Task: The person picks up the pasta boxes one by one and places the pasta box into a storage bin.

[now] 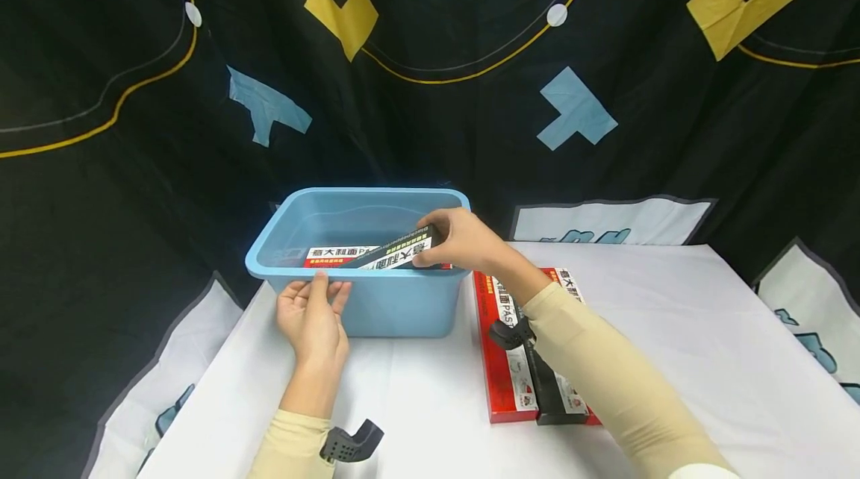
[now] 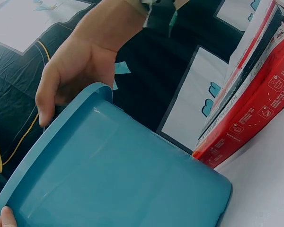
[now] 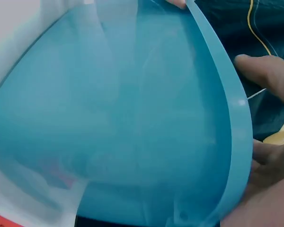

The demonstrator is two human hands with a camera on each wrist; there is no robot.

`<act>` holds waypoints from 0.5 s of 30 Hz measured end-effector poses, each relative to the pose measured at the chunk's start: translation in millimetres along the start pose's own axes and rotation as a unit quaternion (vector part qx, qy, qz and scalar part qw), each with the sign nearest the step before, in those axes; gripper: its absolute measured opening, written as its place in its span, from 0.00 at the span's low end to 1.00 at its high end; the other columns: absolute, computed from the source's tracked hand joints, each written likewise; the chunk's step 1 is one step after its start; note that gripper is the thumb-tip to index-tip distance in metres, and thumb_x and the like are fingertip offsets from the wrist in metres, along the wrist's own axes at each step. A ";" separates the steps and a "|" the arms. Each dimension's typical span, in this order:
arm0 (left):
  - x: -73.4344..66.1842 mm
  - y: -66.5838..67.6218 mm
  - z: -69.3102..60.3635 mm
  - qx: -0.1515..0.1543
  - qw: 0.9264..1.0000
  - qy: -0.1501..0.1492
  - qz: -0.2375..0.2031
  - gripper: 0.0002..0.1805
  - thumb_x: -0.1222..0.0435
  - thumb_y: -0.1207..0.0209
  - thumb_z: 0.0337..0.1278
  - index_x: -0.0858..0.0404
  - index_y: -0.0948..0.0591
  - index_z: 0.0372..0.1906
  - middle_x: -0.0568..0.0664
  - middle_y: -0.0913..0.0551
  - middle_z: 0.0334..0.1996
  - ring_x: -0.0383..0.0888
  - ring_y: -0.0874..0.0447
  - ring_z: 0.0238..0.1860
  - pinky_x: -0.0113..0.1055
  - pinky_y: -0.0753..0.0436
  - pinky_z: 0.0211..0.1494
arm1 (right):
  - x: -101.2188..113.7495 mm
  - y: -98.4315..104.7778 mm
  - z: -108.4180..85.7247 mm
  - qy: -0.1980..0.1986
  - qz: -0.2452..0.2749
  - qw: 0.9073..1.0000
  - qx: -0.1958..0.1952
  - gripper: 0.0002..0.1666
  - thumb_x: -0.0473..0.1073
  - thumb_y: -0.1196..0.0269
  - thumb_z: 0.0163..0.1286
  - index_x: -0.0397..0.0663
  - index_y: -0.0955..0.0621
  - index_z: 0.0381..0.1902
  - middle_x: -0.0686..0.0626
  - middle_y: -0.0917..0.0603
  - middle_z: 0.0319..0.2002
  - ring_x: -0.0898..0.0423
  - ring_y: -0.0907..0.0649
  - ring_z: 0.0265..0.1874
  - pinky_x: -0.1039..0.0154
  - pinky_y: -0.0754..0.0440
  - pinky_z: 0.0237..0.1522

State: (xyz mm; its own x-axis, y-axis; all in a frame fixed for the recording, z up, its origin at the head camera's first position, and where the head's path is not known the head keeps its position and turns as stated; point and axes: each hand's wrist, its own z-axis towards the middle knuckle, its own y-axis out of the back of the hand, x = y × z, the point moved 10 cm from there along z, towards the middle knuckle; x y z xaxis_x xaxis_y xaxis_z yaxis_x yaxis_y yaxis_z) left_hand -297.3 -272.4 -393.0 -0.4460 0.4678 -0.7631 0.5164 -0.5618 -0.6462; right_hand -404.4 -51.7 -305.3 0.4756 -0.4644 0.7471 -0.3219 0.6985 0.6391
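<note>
A light blue plastic bin (image 1: 396, 304) stands on the white table, long side towards me. My left hand (image 1: 316, 318) grips its near rim, left of the middle. Over the right end reaches my right hand (image 1: 463, 240), pinching the upper end of a black and white pasta box (image 1: 396, 249). That box is tilted inside the bin, its lower part hidden behind the near wall. Beneath it lies a red and white pasta box (image 1: 329, 254), partly covered. In the left wrist view, the right hand (image 2: 80, 66) hangs over the bin's rim; what it holds is hidden there.
To the bin's right, red pasta boxes (image 1: 500, 382) and a black one (image 1: 551, 389) lie side by side, partly under my right forearm. A black curtain (image 1: 430, 143) with taped yellow and blue pieces hangs behind the table (image 1: 672, 315).
</note>
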 end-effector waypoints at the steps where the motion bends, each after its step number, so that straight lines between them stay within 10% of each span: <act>1: -0.6 -0.2 0.1 0.000 1.000 -0.001 0.001 0.17 0.68 0.40 0.65 0.66 0.35 0.51 0.58 0.27 0.43 0.42 0.20 0.32 0.40 0.15 0.48 | 2.4 -2.0 1.6 -0.001 -0.017 1.000 0.002 0.31 0.48 0.27 0.54 0.46 0.21 0.55 0.51 0.16 0.41 0.52 0.18 0.38 0.61 0.14 0.38; 8: -1.7 -0.5 -0.1 -0.003 1.000 0.002 0.000 0.16 0.69 0.41 0.65 0.66 0.36 0.49 0.57 0.28 0.42 0.42 0.20 0.31 0.40 0.14 0.48 | 4.7 -9.4 3.6 -0.025 -0.100 0.995 0.004 0.34 0.48 0.31 0.55 0.44 0.23 0.60 0.50 0.18 0.45 0.52 0.19 0.39 0.61 0.15 0.39; 15: -1.1 0.1 -1.7 -0.001 1.000 0.004 0.004 0.18 0.67 0.39 0.64 0.66 0.35 0.51 0.59 0.26 0.45 0.42 0.19 0.32 0.40 0.15 0.48 | -0.2 -1.3 -10.8 -0.030 -0.050 0.997 -0.041 0.37 0.49 0.31 0.57 0.48 0.26 0.64 0.50 0.21 0.58 0.51 0.21 0.53 0.52 0.17 0.51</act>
State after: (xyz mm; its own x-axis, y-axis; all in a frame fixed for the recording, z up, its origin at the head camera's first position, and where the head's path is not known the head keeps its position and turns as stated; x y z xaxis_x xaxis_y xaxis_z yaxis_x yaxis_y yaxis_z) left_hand -295.5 -271.8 -392.3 -0.4357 0.4692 -0.7681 0.5209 -0.5645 -0.6403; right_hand -395.2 -46.6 -308.3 0.4510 -0.5636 0.6921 -0.2071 0.6881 0.6954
